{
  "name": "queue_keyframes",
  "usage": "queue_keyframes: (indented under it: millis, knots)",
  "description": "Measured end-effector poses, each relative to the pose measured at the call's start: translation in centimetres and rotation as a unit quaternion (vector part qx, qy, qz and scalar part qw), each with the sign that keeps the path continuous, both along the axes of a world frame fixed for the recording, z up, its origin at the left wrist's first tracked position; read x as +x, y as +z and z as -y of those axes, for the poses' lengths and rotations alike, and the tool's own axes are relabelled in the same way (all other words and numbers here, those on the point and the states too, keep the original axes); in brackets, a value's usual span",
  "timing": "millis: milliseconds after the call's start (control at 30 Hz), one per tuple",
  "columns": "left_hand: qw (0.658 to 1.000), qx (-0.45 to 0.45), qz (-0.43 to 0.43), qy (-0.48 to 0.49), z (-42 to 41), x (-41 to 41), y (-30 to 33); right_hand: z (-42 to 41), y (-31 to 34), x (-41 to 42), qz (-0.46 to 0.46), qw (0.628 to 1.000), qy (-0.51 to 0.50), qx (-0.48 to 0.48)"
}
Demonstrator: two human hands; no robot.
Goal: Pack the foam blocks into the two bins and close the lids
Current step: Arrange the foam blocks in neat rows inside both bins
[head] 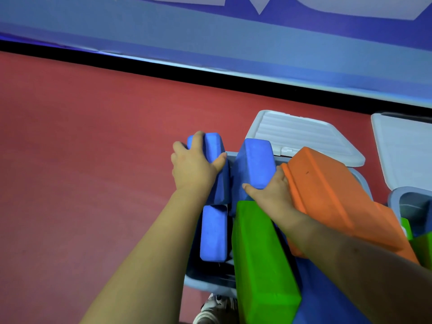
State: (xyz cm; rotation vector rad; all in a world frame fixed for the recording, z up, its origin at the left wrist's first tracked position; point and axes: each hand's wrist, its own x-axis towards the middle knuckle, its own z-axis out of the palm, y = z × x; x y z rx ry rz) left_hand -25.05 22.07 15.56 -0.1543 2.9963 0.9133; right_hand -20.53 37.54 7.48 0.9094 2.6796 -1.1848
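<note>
A grey bin (205, 282) on the red floor is crowded with upright foam blocks. My left hand (194, 163) grips the top of a blue block (216, 148) at the bin's far left corner. My right hand (272, 194) grips a second blue block (253, 162) beside it, fingers hidden behind the block. A smaller blue block (214, 232), a large green block (261, 260) and a long orange block (332, 195) also stand in this bin. Its white lid (304, 132) hangs open at the back. A second bin (411, 202) at right holds green foam (423, 246).
The second bin's white lid (404, 150) stands open behind it. A blue padded wall (210, 38) with a black base strip runs along the far side. Red floor (81, 160) spreads to the left. A shoe (215, 307) shows below the bin.
</note>
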Motion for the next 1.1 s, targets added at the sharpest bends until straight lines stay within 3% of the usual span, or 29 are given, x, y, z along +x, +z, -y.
queue_keyframes:
  millis: [100,233,400,600,867,1000,1100]
  knots:
    - [1.0,-0.008,0.012,-0.012,-0.8,-0.6,-0.2,0.1,0.5,0.0,0.01,1.0,0.01,0.025]
    - [0.997,-0.034,0.061,-0.026,-1.4,-1.6,-0.2,0.6,2.8,-1.1,-0.048,0.988,0.098,0.107]
    - [0.985,-0.001,0.148,-0.084,-0.3,-2.4,-3.6,1.4,4.7,-3.9,-0.155,0.963,0.208,0.081]
    - [0.978,0.03,0.176,-0.107,2.3,-1.1,-7.6,0.8,1.5,-4.7,0.055,0.933,0.331,0.131]
    - [0.976,0.043,0.192,-0.093,0.9,-2.0,-9.7,0.3,-0.7,-1.5,-0.013,0.95,0.297,0.094]
    - [0.971,0.033,0.214,-0.1,0.6,-2.2,-9.9,-0.6,-1.0,-1.7,0.013,0.939,0.33,0.094]
    - [0.968,0.036,0.228,-0.101,0.9,-2.5,-10.0,-0.7,-2.0,-1.5,0.093,0.902,0.398,0.137]
